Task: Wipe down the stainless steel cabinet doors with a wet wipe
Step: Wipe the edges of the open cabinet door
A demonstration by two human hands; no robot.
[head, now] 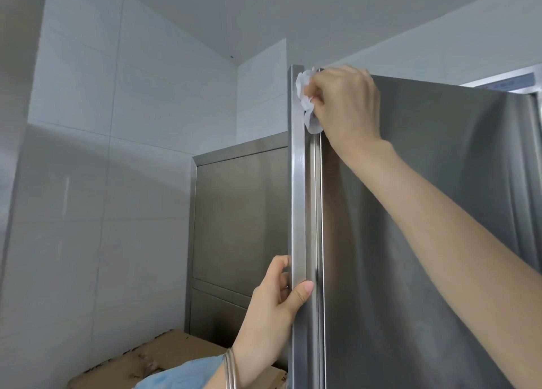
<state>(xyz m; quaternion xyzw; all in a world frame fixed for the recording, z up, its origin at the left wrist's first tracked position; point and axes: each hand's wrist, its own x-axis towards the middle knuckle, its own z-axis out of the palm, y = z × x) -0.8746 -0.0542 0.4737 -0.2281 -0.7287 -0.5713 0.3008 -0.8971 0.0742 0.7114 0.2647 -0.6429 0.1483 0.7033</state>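
Note:
A tall stainless steel cabinet door stands open, its edge facing me. A long vertical handle bar runs along that edge. My right hand is raised to the door's top corner and pinches a crumpled white wet wipe against the groove beside the handle. My left hand grips the handle bar lower down, thumb on the front and fingers wrapped behind it.
A second stainless steel cabinet stands behind, against the white tiled wall. A worn cardboard box lies at the bottom left, with a blue cloth over it. A metal bangle circles my left wrist.

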